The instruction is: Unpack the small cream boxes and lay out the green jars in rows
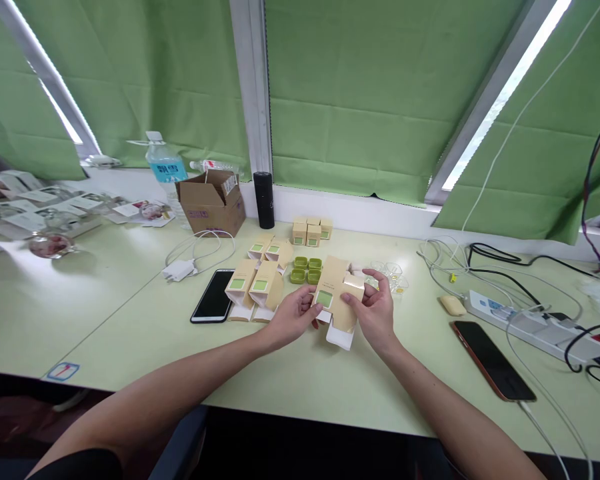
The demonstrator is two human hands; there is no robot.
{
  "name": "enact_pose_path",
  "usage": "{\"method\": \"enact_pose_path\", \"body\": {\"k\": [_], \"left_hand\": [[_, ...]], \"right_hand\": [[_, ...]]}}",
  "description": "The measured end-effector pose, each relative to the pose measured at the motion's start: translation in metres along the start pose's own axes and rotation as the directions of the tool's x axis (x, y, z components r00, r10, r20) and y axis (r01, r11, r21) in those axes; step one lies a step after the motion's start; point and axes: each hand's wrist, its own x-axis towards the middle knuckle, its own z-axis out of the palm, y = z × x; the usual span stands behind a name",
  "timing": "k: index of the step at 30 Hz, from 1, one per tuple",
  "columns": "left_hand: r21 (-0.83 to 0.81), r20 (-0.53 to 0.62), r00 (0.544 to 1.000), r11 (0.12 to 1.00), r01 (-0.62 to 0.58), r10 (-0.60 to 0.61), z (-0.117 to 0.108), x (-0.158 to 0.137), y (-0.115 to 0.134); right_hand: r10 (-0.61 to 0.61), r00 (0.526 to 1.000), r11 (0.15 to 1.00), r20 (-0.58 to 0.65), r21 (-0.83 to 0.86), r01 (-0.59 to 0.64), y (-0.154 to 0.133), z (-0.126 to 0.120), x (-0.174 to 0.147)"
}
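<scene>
Both hands hold one flattened kraft carton (334,287) above the table, its white inner flaps hanging down. My left hand (295,313) pinches its lower left side beside a green label. On the right side, the thumb of my right hand (375,310) presses on the cardboard. Left of the hands stand several partly opened kraft cartons (267,283) with green labels. Small green square cups (299,275) sit behind my left hand, and clear plastic cups (393,273) lie behind my right hand. Farther back is a group of small closed kraft boxes (313,235).
A black phone (213,297) lies at the left, near a white charger (179,269). An open cardboard box (213,203), a water bottle (165,163) and a black flask (264,200) stand behind. At the right are another phone (493,360), a power strip (530,327) and tangled cables.
</scene>
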Motion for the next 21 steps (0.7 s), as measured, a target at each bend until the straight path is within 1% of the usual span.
{"method": "enact_pose_path", "body": {"k": [3,7,11,13,17,19,21], "left_hand": [[0.031,0.016,0.999,0.998,0.050,-0.051,0.000,0.000,0.001],[0.008,0.033,0.997,0.998,0.070,-0.070,0.000,0.001,0.006],[0.013,0.000,0.998,0.997,0.070,-0.070,0.001,0.001,0.010],[0.024,-0.027,0.997,0.997,0.070,-0.070,0.001,0.002,0.011],[0.017,-0.120,0.993,1.000,0.023,-0.020,-0.002,0.005,0.009],[0.007,-0.187,0.982,1.000,-0.009,0.011,-0.005,0.008,0.008],[-0.007,-0.253,0.967,0.999,-0.031,0.029,-0.007,0.009,0.007]], "right_hand": [[-0.007,1.000,1.000,-0.015,0.002,0.007,0.000,0.001,-0.001],[-0.003,1.000,1.000,-0.005,0.017,0.003,0.000,0.001,-0.002],[-0.006,1.000,1.000,0.016,0.029,0.006,0.002,0.002,-0.004],[-0.021,0.999,0.999,0.046,0.033,0.019,0.005,0.002,-0.005],[-0.109,0.986,0.994,0.123,-0.008,0.111,0.012,-0.001,-0.008],[-0.178,0.971,0.978,0.158,-0.080,0.193,0.013,-0.003,-0.009],[-0.249,0.944,0.943,0.218,-0.167,0.287,0.013,-0.005,-0.010]]}}
